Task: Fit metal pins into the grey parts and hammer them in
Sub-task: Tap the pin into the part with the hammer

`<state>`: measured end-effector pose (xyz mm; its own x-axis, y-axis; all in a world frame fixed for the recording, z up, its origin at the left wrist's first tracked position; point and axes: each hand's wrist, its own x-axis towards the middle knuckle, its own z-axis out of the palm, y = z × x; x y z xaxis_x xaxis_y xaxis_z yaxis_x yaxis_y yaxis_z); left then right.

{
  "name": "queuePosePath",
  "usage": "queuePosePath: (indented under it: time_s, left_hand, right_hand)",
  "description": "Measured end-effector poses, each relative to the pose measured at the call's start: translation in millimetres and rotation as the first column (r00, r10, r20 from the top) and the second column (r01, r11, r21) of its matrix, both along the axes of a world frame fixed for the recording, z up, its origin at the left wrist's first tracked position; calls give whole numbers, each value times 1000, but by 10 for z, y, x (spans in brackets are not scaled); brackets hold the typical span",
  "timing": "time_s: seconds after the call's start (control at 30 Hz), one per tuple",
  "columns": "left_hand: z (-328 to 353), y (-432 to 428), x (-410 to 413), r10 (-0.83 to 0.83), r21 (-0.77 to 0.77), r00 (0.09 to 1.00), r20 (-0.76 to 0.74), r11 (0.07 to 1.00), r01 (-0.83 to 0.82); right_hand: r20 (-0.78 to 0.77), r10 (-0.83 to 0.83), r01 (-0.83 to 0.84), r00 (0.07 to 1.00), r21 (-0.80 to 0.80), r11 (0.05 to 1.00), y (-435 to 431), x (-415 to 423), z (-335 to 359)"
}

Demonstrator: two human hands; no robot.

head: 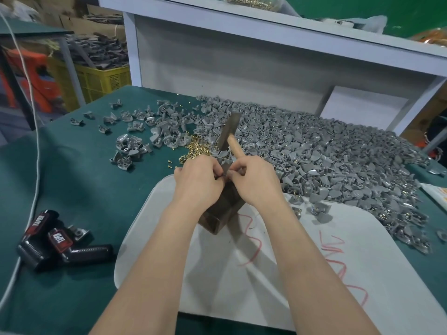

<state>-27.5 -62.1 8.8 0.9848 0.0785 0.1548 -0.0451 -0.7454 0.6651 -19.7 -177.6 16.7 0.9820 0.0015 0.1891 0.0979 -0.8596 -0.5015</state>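
My left hand and my right hand meet over the top of a dark wooden block. My left fingers pinch a small grey part on the block's top. My right hand holds a hammer by its wooden handle, head pointing up and away, while its fingertips touch the same part; any pin there is hidden. A heap of brass pins lies just beyond my left hand. A large pile of grey parts covers the table's right side.
The block stands on a white board with red scribbles on the green table. Scattered grey parts lie at the left back. Two black and red tools and a white cable sit on the left. A white shelf unit stands behind.
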Motion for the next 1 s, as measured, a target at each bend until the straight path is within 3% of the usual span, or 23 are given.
queuePosePath:
  time_s: [0.33,0.5,0.73,1.0]
  left_hand:
    - [6,5,-3,-7,10,1000,-2,1000,7]
    - [2,-2,-5,1,16,1000,15,1000,-1]
    - [-5,5,3,-6,17,1000,14,1000,6]
    - [-7,6,6,-11,-2,1000,3,1000,11]
  right_hand:
    - [-19,17,-17,1000,10,1000,-11,6,21]
    - [-44,59,-52,997,150,987,-95,38,17]
    - [-37,42,-35,998,172,984,-85,45,-5]
    - [30,32,-31,999,-29,999,-12,8,-10]
